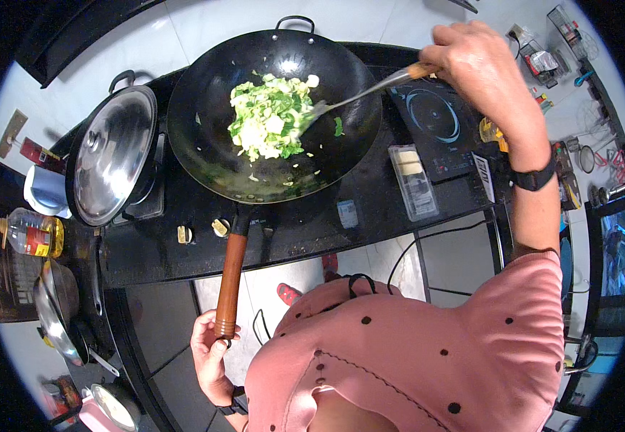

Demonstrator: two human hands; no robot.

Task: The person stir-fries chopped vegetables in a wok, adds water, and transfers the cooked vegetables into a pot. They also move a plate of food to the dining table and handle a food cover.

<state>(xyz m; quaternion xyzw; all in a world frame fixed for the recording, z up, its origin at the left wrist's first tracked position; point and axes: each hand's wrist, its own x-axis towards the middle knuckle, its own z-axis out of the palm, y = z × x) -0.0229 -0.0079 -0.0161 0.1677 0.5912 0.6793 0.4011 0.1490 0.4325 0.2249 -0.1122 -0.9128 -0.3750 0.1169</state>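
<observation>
A black wok (339, 167) stands on the cooktop with a heap of chopped green and pale vegetables (269, 119) in its middle. Small bits cling to its walls, and one green leaf piece lies right of the heap. My right hand (469, 65) is closed around the wooden grip of a metal spatula (369, 90), whose blurred blade meets the heap's right side. At the lower end of the wok's wooden handle (231, 281), my left hand (210, 351) curls its fingers behind the tip, thumb near the hanging ring.
Left of the wok, a lidded pan with a shiny metal lid (112, 156) sits close by. An oil bottle (34, 233) stands farther left. To the right are a clear plastic tray (414, 183) and an induction cooker (434, 119). A black cord (426, 237) hangs over the counter edge.
</observation>
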